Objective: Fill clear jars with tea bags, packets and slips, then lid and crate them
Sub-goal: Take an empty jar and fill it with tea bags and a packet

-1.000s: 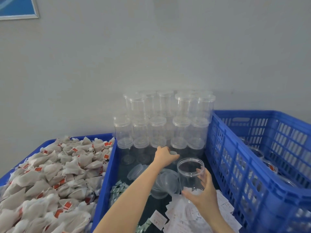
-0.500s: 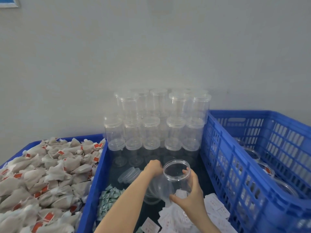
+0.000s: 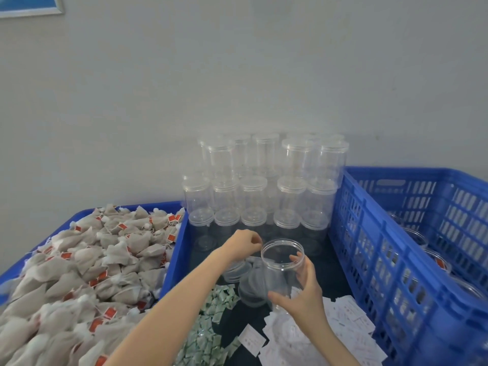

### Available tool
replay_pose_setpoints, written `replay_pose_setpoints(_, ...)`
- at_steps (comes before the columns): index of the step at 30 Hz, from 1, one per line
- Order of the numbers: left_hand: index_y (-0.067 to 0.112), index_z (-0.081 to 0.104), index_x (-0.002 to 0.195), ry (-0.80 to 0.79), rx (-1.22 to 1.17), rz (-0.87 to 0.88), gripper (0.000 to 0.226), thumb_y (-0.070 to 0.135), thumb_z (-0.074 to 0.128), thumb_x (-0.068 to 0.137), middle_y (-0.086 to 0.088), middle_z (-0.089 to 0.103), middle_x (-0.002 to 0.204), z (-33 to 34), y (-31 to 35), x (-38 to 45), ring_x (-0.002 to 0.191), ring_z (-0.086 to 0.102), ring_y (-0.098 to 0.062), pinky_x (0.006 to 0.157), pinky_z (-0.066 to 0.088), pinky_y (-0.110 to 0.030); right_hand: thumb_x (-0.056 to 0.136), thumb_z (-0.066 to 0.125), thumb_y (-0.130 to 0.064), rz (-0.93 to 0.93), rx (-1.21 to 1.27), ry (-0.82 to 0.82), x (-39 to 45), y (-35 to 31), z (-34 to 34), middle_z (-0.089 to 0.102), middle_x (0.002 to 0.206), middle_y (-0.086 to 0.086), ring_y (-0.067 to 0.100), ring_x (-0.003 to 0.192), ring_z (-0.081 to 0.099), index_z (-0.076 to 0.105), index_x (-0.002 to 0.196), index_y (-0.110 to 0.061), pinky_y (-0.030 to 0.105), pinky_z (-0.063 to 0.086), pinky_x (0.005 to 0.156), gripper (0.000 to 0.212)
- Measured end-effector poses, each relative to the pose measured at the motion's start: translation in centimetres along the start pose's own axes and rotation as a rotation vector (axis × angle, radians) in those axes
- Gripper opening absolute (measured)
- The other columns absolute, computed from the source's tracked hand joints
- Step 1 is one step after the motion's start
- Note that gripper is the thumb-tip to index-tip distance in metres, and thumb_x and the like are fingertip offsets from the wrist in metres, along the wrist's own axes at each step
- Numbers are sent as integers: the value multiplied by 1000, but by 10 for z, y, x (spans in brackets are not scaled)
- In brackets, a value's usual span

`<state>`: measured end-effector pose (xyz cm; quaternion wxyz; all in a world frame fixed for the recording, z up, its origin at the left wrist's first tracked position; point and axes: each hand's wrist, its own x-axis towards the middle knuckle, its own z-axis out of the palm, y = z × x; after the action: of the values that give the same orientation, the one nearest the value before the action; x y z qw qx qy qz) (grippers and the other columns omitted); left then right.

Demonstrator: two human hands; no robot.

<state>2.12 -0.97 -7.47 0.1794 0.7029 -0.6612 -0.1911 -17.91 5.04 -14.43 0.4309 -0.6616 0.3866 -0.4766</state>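
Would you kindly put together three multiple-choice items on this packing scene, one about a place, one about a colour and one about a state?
1. Where do the tea bags lie?
A. In the blue tray at the left
B. In the slatted crate at the right
C. On top of the stacked jars

2. What colour is the slatted crate at the right?
A. Green
B. Blue
C. Grey

3. What state is the open jar held by the right hand in?
A. Lidded and full
B. Lying on its side
C. Upright, lidless and empty

Answers:
1. A: the beige bags with red tags fill the left tray.
2. B: its walls and rim are plainly blue.
3. C: its mouth faces up with no lid, and nothing shows inside; the left hand hovers beside its rim.
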Motion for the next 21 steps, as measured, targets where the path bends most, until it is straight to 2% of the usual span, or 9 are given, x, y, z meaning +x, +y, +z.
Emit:
replay_pose_setpoints(3, 13, 66, 114, 64, -58, 18, 25, 21, 55, 92, -1, 68, 110, -29, -8, -26, 95, 64, -15, 83, 51, -26, 49, 93, -34, 3, 22, -44, -7, -9, 12, 52, 132, -23, 4, 126, 50, 36, 137, -41, 24, 42, 101, 105)
replay_pose_setpoints(5, 15, 66, 115, 132, -58, 37, 25, 22, 55, 93, 1, 67, 111, -45, -18, -45, 96, 61, -10, 85, 46, -21, 48, 91, -38, -9, 33, -77, -14, -18, 23, 53, 133, -20, 8, 127, 49, 36, 139, -36, 32, 43, 104, 107)
replay_pose_setpoints(7, 17, 67, 113, 213, -43, 21, 23, 22, 55, 93, 6, 67, 108, -58, -32, -64, 92, 59, -5, 81, 41, -14, 44, 87, -46, -12, 50, -110, -21, -27, 35, 51, 134, -16, 9, 128, 48, 36, 139, -35, 35, 44, 105, 108)
replay_pose_setpoints(9, 19, 69, 108, 302, -24, -33, 20, 22, 56, 93, 8, 67, 102, -66, -49, -82, 88, 60, -4, 76, 41, -13, 43, 86, -47, -37, 76, -145, -28, -34, 48, 51, 133, -18, 4, 127, 48, 40, 136, -35, 24, 45, 101, 104)
replay_pose_setpoints(12, 18, 69, 103, 411, 3, -164, 18, 20, 54, 92, 5, 67, 97, -73, -76, -106, 86, 62, -10, 76, 50, -25, 46, 89, -40, -68, 110, -201, -36, -43, 65, 54, 123, -34, -12, 119, 49, 42, 129, -42, 3, 41, 89, 95)
replay_pose_setpoints(14, 18, 68, 97, 449, 66, -288, 15, 19, 53, 92, 4, 67, 88, -74, -94, -120, 76, 63, -11, 71, 54, -28, 46, 88, -39, -69, 114, -227, -40, -45, 74, 53, 122, -35, -14, 118, 49, 41, 128, -42, 2, 39, 90, 94)
replay_pose_setpoints(16, 19, 64, 90, 421, 231, -401, 11, 18, 53, 93, 4, 64, 82, -73, -109, -133, 69, 60, -10, 60, 48, -23, 46, 88, -41, -55, 122, -258, -44, -47, 82, 54, 128, -26, -8, 122, 49, 39, 135, -39, 13, 42, 100, 101)
replay_pose_setpoints(18, 20, 61, 93, 304, 402, -489, 11, 14, 52, 92, 3, 63, 90, -70, -122, -145, 75, 60, -13, 62, 45, -24, 48, 89, -41, -54, 111, -286, -48, -47, 88, 54, 132, -21, -5, 123, 50, 37, 139, -37, 20, 43, 103, 105)
replay_pose_setpoints(21, 15, 62, 115, 73, 625, -557, 26, 12, 54, 91, -2, 60, 121, -60, -140, -158, 103, 62, -22, 76, 48, -32, 51, 91, -40, -64, 105, -324, -54, -48, 97, 54, 130, -28, -11, 119, 51, 38, 136, -43, 3, 42, 89, 100)
